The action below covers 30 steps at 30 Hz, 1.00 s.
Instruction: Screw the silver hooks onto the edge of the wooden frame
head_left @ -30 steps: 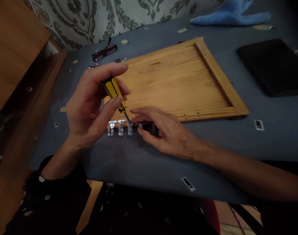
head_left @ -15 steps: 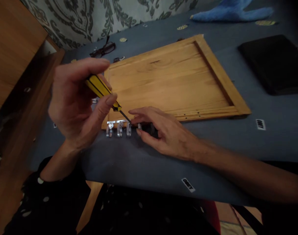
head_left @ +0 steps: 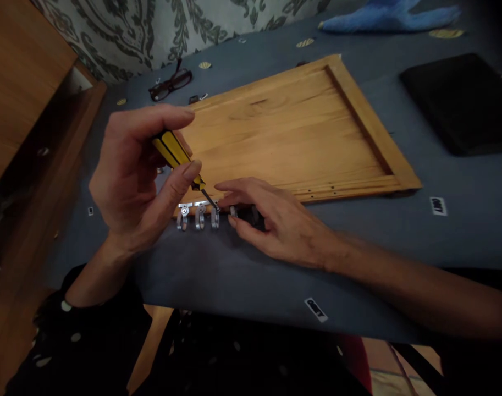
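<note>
The left hand (head_left: 131,170) is closed loosely round the yellow-and-black screwdriver handle (head_left: 174,149), thumb pressed to its side and index finger stretched past its butt. The other fingers of that hand are mostly hidden behind the handle. The thin dark metal shaft (head_left: 210,198) slants down to the right, its tip at the top of the third of three curved silver metal hooks (head_left: 199,219); whether the tip sits in a screw is too small to tell.

The hooks stand along the near edge of the framed light-brown wooden panel (head_left: 275,132), which lies on the blue-grey tablecloth (head_left: 251,286); the left hand covers the panel's left side. The right hand (head_left: 279,223) rests at that near edge, thumb and fingers apart around the hooks' right end; whether they pinch anything cannot be told. It partly covers a fourth silver piece (head_left: 233,211) and a dark shape (head_left: 257,218) hard to make out.

At far right, the blue plush object (head_left: 386,19) and flat black object (head_left: 461,104) are cut off by the picture's border.

Compared with a second ago, the left hand is farther left and the handle leans lower; the right hand has barely moved.
</note>
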{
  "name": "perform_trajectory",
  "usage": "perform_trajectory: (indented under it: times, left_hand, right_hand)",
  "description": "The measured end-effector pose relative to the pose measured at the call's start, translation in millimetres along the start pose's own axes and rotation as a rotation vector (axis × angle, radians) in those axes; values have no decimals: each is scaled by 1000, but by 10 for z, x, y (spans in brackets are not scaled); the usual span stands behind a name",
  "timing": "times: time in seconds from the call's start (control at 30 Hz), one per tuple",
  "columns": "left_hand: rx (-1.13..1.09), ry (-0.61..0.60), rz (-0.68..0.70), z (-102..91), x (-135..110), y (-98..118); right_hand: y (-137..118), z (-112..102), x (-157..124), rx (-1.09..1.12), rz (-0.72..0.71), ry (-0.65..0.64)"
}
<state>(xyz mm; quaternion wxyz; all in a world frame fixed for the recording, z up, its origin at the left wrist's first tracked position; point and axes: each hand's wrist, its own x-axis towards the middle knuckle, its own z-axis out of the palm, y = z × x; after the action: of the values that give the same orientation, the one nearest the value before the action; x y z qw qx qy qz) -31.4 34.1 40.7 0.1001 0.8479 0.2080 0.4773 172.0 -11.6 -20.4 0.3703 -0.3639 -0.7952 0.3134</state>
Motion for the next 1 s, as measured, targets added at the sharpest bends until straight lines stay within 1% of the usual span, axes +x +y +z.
perform_trajectory:
  times: [0.17,0.27,0.33,0.47,0.6,0.67,0.77,0.83,0.9,1.0]
  left_hand:
    - [44,3,-31,7,-1,26]
    - [35,3,6,4,3,19]
    - [33,7,4,-5,7,7]
    - [107,-45,57,-15,17,-6]
    - [136,-36,90,1,25,2]
    - [138,-63,142,-9,29,-12]
    - [164,-93,155,-71,41,-64]
    - [177,-183,196,-124,54,-102]
    - [189,-223,258,-157,66,-118]
    - [242,-152,238,-149,68,-95]
  right_hand:
    - [5,-1,2,-5,1,-4]
    - [11,2,-1,-3,1,-2]
    - [15,4,-5,-4,-8,0]
    - [17,2,-7,-11,-17,4]
    - [13,-2,-2,-12,-25,4]
    - [14,-2,-2,-12,-28,5]
    - [23,1,-7,-8,-34,1]
    - [31,5,-11,-14,-37,-5]
    - [38,8,-11,-24,-46,-4]
    - [39,8,-6,-25,-52,-1]
